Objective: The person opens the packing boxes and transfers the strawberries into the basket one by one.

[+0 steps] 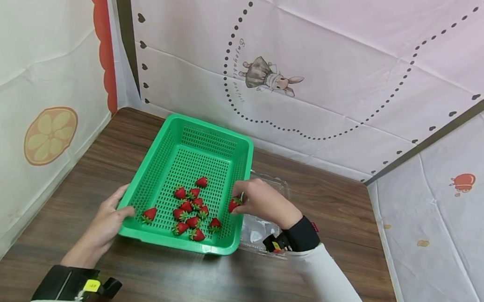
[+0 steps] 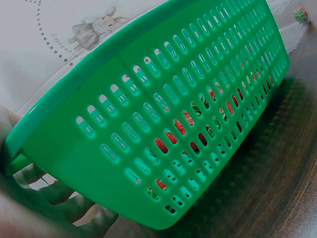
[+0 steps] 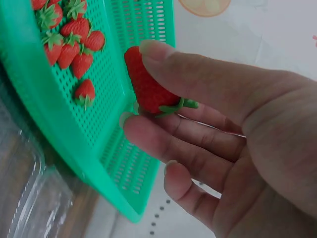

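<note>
My left hand (image 1: 106,218) grips the left rim of a green plastic basket (image 1: 139,172), thumb over the edge and fingers outside below it. Several red strawberries (image 1: 185,206) with green leaves lie on the basket's perforated floor, mostly toward the near side. Between thumb and fingers my right hand (image 1: 261,201) pinches one strawberry (image 3: 148,87), held over the basket's right rim. Its leafy end points toward the palm in the right wrist view. In the left wrist view, the basket wall (image 2: 133,109) mostly hides the fruit, which shows red through the slots.
A clear plastic container (image 1: 257,236) stands right of the basket, partly under my right hand and wrist. Its contents are largely hidden. Everything rests on a dark wooden table (image 1: 331,199), with printed cloth walls (image 1: 313,95) at the back and both sides.
</note>
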`<state>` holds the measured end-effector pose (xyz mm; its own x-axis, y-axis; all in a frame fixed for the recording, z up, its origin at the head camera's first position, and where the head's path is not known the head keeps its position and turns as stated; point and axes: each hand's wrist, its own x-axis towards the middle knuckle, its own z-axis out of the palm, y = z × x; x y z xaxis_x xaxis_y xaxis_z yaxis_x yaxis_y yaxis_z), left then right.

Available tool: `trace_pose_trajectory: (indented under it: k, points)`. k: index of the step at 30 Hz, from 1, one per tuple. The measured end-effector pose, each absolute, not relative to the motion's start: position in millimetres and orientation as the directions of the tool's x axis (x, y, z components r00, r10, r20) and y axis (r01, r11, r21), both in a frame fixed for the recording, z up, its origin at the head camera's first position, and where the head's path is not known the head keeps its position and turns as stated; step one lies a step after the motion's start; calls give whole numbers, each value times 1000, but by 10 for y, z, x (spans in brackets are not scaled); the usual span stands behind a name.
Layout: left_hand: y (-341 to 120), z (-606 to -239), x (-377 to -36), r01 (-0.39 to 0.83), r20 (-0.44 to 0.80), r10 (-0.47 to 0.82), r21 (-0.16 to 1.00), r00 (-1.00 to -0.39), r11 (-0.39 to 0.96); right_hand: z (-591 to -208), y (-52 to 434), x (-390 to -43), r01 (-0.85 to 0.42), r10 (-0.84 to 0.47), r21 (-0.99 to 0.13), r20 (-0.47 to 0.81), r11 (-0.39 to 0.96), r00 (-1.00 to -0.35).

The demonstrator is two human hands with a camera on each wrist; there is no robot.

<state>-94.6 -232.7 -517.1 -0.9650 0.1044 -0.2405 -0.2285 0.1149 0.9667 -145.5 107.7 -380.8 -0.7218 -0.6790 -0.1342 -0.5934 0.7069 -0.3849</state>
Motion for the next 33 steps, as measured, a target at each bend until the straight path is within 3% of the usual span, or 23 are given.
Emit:
trace_pose_trajectory:
  k: [27, 33]
  points:
    - [-2325, -5173, -951, -229, -239, 98, 968, -966, 100, -4233, 291, -1677, -667, -749, -342, -356, 661, -559]
    - [-2332, -5176, -943, -222, -232, 100, 970, -968, 98, -4291, 137, -1718, -655, -744, -355, -367, 667, -559]
